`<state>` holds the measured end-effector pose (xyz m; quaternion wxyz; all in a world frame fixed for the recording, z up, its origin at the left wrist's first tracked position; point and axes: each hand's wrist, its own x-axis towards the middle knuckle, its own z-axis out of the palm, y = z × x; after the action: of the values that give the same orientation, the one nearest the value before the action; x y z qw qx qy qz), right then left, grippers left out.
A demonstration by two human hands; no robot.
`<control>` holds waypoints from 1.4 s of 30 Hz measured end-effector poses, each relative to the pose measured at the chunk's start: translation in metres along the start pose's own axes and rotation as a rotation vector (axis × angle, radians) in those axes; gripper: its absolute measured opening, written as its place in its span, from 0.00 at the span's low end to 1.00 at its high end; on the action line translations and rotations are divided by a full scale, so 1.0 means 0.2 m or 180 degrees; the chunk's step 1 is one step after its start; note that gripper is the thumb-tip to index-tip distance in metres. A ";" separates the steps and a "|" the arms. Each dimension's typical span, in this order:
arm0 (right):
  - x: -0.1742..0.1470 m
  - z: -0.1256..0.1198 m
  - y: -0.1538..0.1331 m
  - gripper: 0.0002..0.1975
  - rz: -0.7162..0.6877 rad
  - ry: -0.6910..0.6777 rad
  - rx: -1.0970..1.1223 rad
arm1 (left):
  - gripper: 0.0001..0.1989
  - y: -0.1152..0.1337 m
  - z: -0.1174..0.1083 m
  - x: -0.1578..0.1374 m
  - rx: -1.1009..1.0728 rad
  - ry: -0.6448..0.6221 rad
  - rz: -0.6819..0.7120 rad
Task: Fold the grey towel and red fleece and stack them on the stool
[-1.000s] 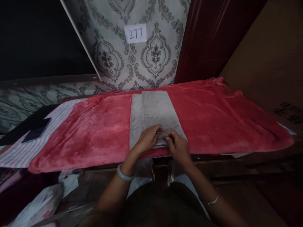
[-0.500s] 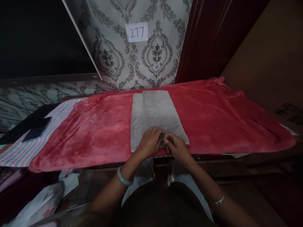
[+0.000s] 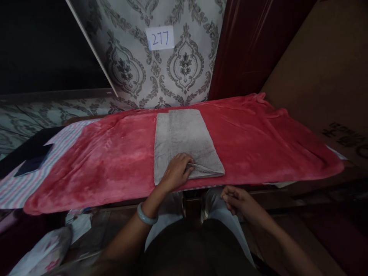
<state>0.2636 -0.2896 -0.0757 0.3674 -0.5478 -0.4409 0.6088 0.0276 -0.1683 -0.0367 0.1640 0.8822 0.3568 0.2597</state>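
A folded grey cloth (image 3: 189,130) with a soft-looking surface lies on a red plush blanket (image 3: 126,153). My left hand (image 3: 178,170) rests on its near part, the thumb and fingers pinching a fold along the front edge. To the right of that pinch, the edge gapes a little toward the cloth's near right corner. My right hand (image 3: 237,199) is off the cloth, in front of the table edge, its fingers pressed together. Whatever may be between those fingertips is too small to see.
A striped cloth (image 3: 54,153) shows from under the blanket at the left, with a dark flat object (image 3: 33,161) on it. Behind are a dark screen (image 3: 51,46) and a wall paper marked 277 (image 3: 160,37). A large cardboard box (image 3: 322,76) stands at the right.
My right hand has drawn away from the cloth, to the right and toward me. My left hand still holds the cloth's edge, which now gapes. The view has shifted slightly.
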 end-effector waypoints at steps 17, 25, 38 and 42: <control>-0.14 -0.13 -0.31 0.19 -0.1507 0.1764 -0.0259 | 0.04 -0.01 -0.02 0.02 -0.0348 0.0315 -0.0427; -0.23 -0.27 -0.25 0.16 -0.1563 0.2232 -0.1198 | 0.05 -0.02 -0.02 0.03 -0.0409 0.0378 -0.0432; -0.26 -0.58 0.09 0.25 -0.1714 0.3115 -0.2744 | 0.05 0.00 -0.02 -0.05 -0.0246 0.0630 0.0163; -0.25 -0.46 0.05 0.20 -0.1600 0.3005 -0.2410 | 0.04 0.01 -0.02 -0.12 0.0090 0.0595 0.0527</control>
<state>0.3625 -0.3265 -0.0692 0.4343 -0.7278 -0.5307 0.0011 0.0116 -0.1870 -0.0412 0.0955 0.8829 0.3002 0.3483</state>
